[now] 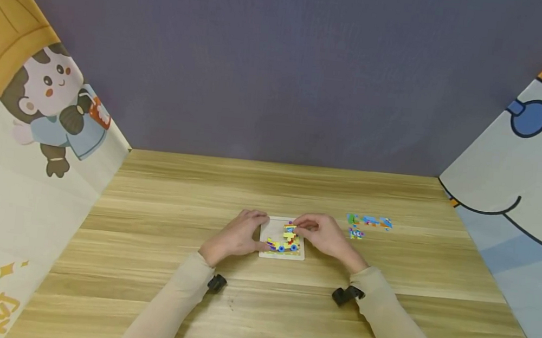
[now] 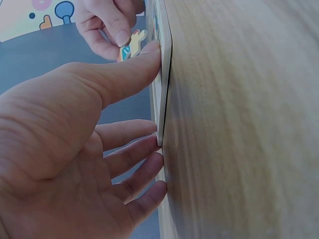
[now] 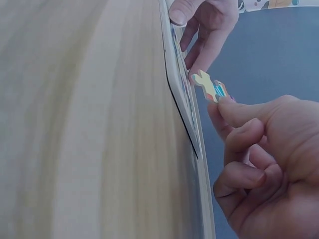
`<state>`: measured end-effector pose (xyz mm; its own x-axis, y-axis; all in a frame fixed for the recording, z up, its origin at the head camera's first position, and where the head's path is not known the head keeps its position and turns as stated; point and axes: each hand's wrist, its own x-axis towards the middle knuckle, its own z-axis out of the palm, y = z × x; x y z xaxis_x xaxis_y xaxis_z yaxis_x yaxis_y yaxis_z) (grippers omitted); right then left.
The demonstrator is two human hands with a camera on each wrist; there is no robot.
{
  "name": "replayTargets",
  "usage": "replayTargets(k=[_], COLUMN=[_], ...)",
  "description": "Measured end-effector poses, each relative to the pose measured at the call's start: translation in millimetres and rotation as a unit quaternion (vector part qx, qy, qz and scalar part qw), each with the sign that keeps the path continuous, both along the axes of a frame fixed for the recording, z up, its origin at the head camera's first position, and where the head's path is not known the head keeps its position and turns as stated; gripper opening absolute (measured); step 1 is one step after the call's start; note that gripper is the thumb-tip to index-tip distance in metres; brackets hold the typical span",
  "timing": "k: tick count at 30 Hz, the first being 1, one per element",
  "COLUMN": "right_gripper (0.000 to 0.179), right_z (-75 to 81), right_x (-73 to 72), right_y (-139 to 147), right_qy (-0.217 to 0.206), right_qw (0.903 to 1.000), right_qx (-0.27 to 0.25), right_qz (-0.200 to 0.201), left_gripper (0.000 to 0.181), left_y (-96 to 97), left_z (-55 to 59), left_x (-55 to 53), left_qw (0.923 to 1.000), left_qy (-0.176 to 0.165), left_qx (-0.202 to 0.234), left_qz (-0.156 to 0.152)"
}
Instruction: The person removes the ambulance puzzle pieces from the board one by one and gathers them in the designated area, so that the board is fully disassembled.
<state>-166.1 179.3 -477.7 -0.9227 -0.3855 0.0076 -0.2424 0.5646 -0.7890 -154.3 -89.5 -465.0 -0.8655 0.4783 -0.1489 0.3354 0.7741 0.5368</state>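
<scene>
Head view: right hand [image 1: 325,235] is seemingly fitting its pinched puzzle piece [image 1: 289,229], needing alignment, at one o'clock on the tray [image 1: 272,227]; left hand [image 1: 238,233] is resting spread.

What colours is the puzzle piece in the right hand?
The puzzle piece is mostly yellow, with blue and some orange; the right wrist view shows it best.
</scene>
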Motion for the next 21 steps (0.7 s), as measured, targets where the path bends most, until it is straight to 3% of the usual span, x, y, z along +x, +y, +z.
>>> replayTargets(k=[9,21], right_gripper=[0.017,0.016], right_z=[0.8,-2.2], right_x=[3.8,3.7], right_y=[13.7,34.7], right_qy=[-0.018,0.012], right_qw=[0.9992,0.9995], right_qx=[0.001,-0.008], right_qz=[-0.036,-0.028], left_gripper=[0.081,0.082], left_y=[-0.2,-0.4], left_z=[1.7,-0.2], left_x=[1.3,0.9], left_qw=[1.0000,1.0000], left_qy=[-0.003,-0.002], left_qx=[0.003,0.006], left_qz=[-0.001,-0.003])
